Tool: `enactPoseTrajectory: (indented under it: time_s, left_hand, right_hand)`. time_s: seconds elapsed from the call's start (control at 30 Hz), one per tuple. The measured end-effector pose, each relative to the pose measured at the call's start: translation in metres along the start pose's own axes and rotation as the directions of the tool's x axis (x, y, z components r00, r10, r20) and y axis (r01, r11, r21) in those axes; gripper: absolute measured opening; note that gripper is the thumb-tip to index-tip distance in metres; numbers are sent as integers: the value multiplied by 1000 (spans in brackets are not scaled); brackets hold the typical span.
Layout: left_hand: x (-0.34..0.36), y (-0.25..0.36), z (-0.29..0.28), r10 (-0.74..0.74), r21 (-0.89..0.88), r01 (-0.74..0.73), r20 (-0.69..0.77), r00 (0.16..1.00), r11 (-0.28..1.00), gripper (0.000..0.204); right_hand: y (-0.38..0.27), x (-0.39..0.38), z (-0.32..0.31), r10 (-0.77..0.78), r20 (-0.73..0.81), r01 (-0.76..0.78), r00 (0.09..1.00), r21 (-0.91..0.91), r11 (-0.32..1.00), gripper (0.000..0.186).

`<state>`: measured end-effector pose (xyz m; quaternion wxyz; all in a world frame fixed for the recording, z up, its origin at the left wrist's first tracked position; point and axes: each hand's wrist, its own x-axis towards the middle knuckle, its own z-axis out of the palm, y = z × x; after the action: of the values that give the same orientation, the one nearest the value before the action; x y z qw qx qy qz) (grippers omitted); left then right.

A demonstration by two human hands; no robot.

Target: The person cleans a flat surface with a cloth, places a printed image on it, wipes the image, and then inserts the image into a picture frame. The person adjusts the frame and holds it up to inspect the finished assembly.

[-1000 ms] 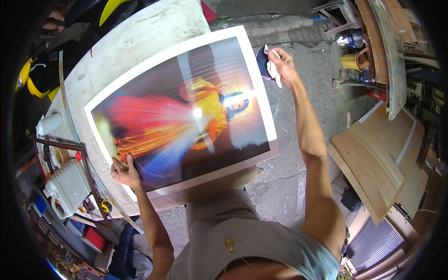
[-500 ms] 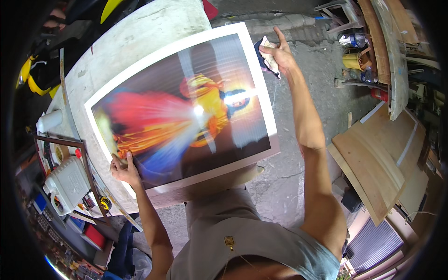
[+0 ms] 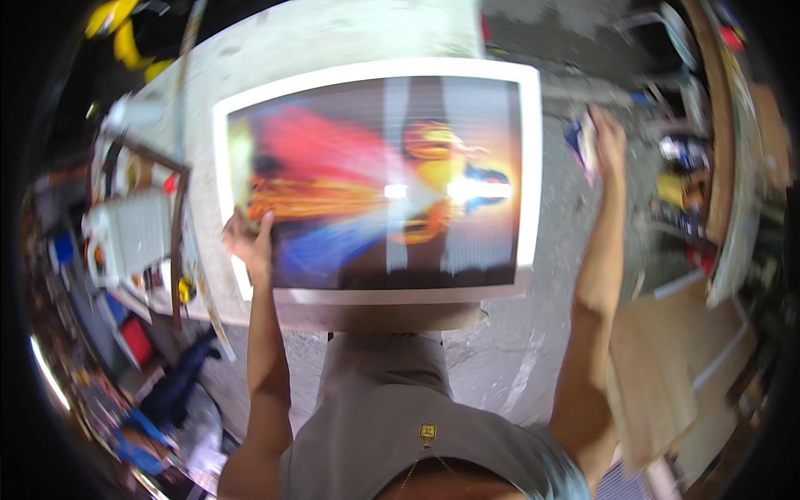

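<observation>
Although motion blur softens much of the view, a large rectangular glossy picture with a broad white border [image 3: 350, 258] lies face up on a pale, stained tabletop [image 3: 292, 42], its lower edge towards the person. It shows a robed figure in orange and yellow turned sideways, head to the right, with red and blue rays fanning leftward; bright reflections cross its surface.

The left hand [image 3: 248, 239] rests over the picture's left border near the lower corner, thumb spread away from the fingers and lying on the printed surface. The right hand [image 3: 609, 143] is beyond the right border, apart from the picture and above the grey concrete floor [image 3: 508, 367], its thumb and fingers pinching a crumpled white and dark blue cloth [image 3: 587, 148].

Left of the picture, a long thin metal strip [image 3: 188, 62] runs along the tabletop. Beyond it are a brown angled frame piece [image 3: 177, 242], a pale grey plastic case [image 3: 132, 233], a white cylindrical container [image 3: 135, 110] and a small yellow and black tape measure [image 3: 186, 289]. Farther out on the right, a yellow container [image 3: 672, 190] sits near flat light-brown wooden panels [image 3: 658, 358].
</observation>
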<state>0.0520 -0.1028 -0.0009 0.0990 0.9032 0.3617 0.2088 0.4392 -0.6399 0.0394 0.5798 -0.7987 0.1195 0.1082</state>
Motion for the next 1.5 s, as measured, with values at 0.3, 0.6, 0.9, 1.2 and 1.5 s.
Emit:
enactPoseTrajectory:
  time_s: [0.3,0.6,0.9,1.2,1.5]
  left_hand:
    - [23,25,-12,-498,53,500,224,837,864,91]
    - [57,18,-29,-638,215,601,292,713,770,100]
    - [47,5,-23,-571,182,541,223,790,821,94]
    - [25,-62,-27,-310,-164,377,329,892,912,96]
    - [-52,-72,-118,-35,77,-23,668,743,997,86]
  right_hand:
    - [-3,-119,14,233,125,-218,964,-123,968,22]
    - [-11,-127,44,255,116,-247,960,-80,966,30]
    - [-21,-135,56,266,117,-244,957,-176,954,32]
    - [-56,-139,51,169,17,-131,985,-556,821,42]
    - [-80,17,78,10,338,266,941,-758,596,70]
